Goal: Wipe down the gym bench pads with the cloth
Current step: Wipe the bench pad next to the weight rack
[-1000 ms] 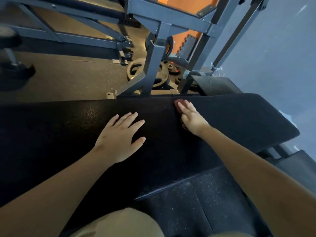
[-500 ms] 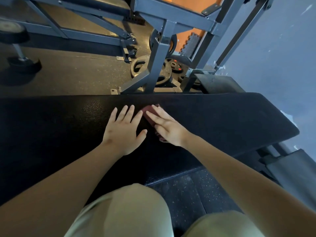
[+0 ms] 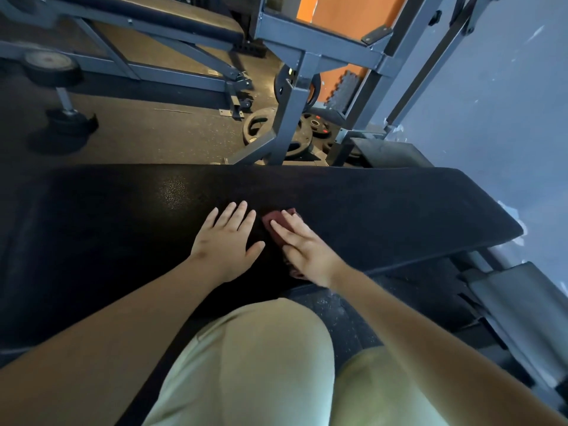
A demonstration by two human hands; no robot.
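A long black bench pad [image 3: 384,210] runs across the view from left to right. My right hand [image 3: 304,245] lies flat on a small dark red cloth [image 3: 272,224] near the pad's middle, with straight fingers pressing it down. Most of the cloth is hidden under that hand. My left hand [image 3: 226,238] rests flat on the pad just left of the cloth, fingers spread, holding nothing.
Behind the pad stands a grey steel rack frame [image 3: 292,96] with weight plates [image 3: 261,124] on the floor around its foot. Another bench frame [image 3: 153,29] is at the back left. A grey wall [image 3: 491,103] is on the right. My knees in pale trousers [image 3: 255,364] are below the pad.
My right hand slid the cloth leftward along the pad from its far edge to beside my left hand, then slightly toward me. My left hand stayed flat on the pad.
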